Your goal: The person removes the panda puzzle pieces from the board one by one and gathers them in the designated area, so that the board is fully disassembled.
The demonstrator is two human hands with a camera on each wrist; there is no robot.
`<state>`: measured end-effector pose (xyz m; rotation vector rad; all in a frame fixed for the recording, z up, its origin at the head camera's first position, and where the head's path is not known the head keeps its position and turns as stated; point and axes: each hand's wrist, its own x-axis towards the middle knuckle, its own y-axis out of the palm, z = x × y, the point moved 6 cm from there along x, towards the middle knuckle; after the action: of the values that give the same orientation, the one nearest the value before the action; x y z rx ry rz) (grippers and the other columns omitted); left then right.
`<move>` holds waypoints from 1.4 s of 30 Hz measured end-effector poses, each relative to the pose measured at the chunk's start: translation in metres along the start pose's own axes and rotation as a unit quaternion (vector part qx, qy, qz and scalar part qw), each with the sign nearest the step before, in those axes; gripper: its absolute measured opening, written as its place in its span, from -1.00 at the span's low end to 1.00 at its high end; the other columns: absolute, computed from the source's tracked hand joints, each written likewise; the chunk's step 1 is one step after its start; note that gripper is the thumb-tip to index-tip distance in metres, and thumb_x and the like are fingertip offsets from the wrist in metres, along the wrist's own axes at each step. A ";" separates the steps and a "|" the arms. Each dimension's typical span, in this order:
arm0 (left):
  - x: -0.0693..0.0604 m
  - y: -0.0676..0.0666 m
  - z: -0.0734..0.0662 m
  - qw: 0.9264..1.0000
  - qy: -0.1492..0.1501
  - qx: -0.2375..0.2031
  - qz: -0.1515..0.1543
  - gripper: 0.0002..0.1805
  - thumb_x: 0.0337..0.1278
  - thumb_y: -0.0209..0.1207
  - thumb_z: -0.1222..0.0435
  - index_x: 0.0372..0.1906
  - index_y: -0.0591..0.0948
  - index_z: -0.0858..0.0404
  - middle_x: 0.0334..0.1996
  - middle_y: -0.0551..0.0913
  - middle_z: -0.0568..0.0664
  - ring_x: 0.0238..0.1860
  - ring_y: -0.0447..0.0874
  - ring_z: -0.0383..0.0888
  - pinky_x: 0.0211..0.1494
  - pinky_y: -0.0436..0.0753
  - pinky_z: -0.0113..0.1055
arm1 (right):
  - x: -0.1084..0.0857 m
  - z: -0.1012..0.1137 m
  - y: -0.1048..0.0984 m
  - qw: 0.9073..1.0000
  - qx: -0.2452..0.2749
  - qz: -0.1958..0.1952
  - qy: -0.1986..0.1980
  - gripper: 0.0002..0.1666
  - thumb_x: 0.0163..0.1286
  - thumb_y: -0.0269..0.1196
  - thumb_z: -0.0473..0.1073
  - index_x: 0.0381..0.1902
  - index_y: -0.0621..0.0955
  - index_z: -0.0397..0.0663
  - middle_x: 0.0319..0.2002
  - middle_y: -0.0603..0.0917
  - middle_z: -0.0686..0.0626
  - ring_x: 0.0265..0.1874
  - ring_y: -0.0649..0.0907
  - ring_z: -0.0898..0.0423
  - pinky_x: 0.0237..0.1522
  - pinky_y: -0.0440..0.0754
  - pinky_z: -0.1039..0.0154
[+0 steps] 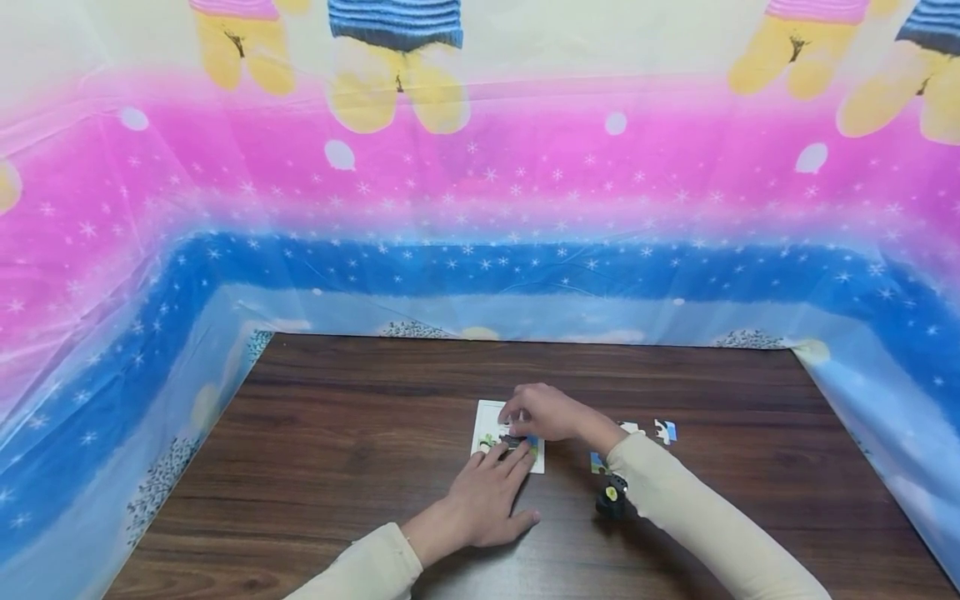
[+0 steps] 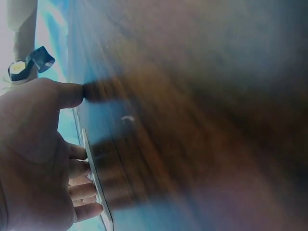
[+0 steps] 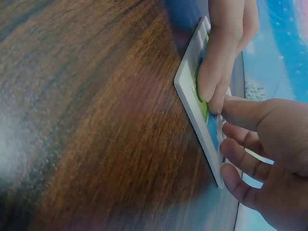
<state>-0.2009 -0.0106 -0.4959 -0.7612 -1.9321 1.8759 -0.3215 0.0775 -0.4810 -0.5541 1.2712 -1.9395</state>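
Observation:
A small white-framed jigsaw puzzle board [image 1: 538, 465] lies on the table, its picture partly filled with green, blue and dark pieces. My left hand [image 1: 483, 500] rests on the near part of the board with fingers stretched out and thumb spread over the table. Above the board's middle, my right hand [image 1: 551, 414] has its thumb and fingers bent together, pinching a puzzle piece that they mostly hide. In the right wrist view, the fingertips of the left hand [image 3: 226, 43] press on the board beside the thumb of the right hand [image 3: 284, 130].
Loose puzzle pieces lie right of the board: a white and blue one [image 1: 665, 431], a blue and green one [image 1: 597, 463] and a white one [image 1: 632, 427] partly behind the right forearm. A black wrist camera [image 1: 612, 497] sits on the right wrist. A patterned curtain [image 1: 480, 267] borders the wooden table [image 1: 337, 417].

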 end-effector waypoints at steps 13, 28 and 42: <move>-0.003 -0.002 -0.001 1.000 -0.005 0.001 -0.016 -0.14 0.42 -0.08 -0.28 0.62 0.20 0.14 0.61 0.18 -0.02 0.54 0.22 0.03 0.52 0.33 -0.04 | 0.000 0.002 -0.002 0.999 0.030 0.004 0.031 -0.81 0.41 0.36 -0.24 -0.04 0.74 0.02 -0.08 0.64 0.03 -0.18 0.63 0.14 -0.14 0.65 0.19; -0.001 -0.003 -0.001 1.000 -0.008 -0.008 -0.015 -0.13 0.38 -0.03 -0.29 0.61 0.22 0.10 0.60 0.19 -0.03 0.53 0.24 0.03 0.47 0.38 0.04 | 0.004 -0.003 -0.002 0.998 0.063 0.005 0.027 -0.84 0.46 0.32 -0.22 -0.07 0.74 0.10 -0.19 0.67 0.16 -0.26 0.63 0.28 -0.16 0.65 0.26; 0.001 -0.001 0.001 1.000 -0.009 -0.013 -0.016 -0.13 0.34 0.00 -0.30 0.57 0.29 0.11 0.58 0.24 -0.02 0.49 0.28 0.03 0.40 0.42 0.03 | 0.001 -0.007 -0.009 0.995 0.096 0.006 -0.004 -0.93 0.47 0.30 -0.21 -0.20 0.71 0.08 -0.27 0.70 0.21 -0.25 0.66 0.28 -0.16 0.66 0.25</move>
<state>-0.2027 -0.0102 -0.4947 -0.7193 -1.9721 1.8471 -0.3297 0.0828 -0.4755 -0.4549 1.0646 -2.0195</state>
